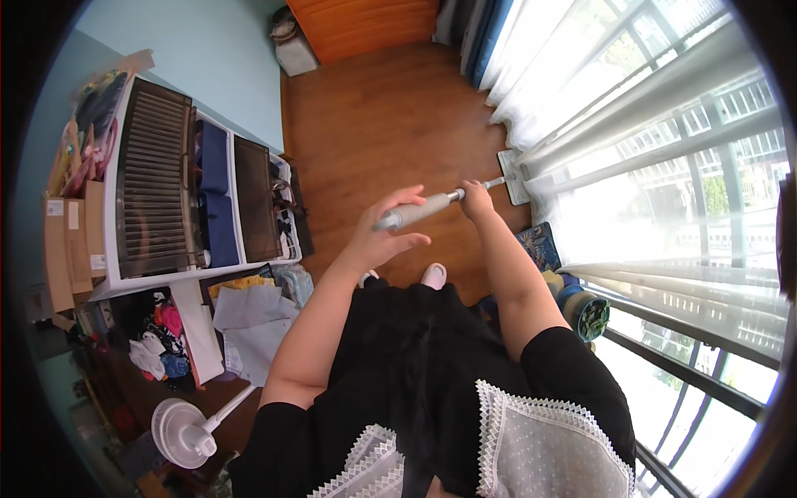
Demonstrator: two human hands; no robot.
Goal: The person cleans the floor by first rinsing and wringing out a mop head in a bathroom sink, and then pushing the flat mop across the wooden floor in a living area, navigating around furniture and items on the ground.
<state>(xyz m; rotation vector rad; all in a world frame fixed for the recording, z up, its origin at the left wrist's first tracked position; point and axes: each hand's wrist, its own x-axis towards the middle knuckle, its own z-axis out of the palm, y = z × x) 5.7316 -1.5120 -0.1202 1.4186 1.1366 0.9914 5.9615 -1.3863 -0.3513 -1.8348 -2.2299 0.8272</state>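
Right hand point(476, 199) wrapped tight around the mop handle point(432, 207), fingers closed full round the shaft a little way down from its top. Left hand point(383, 236) sits at the grey upper end of that same handle, palm against it, fingers only loosely curled, thumb and forefinger spread rather than clamped. The handle runs slanting from the left hand, through the right fist, and on to the flat white mop head point(514, 177), which lies on the wooden floor point(374, 124) right at the foot of the white curtains point(581, 108).

Working out from the mop head: the curtains hang just beside it, with the bright barred window point(706, 207) behind them. Nearer the person than the mop head, a patterned blue cushion point(541, 245) lies on the floor, and beyond that a round dark tin point(588, 314) against the window rail. One white slipper toe point(433, 275) shows below the handle, above the black dress. Well apart from the mop head, across the floor, stands a white shelf unit point(178, 199) with dark slatted panels and blue folded cloth; papers and clothes are heaped at its near end, and a small white fan point(184, 432) stands past them.
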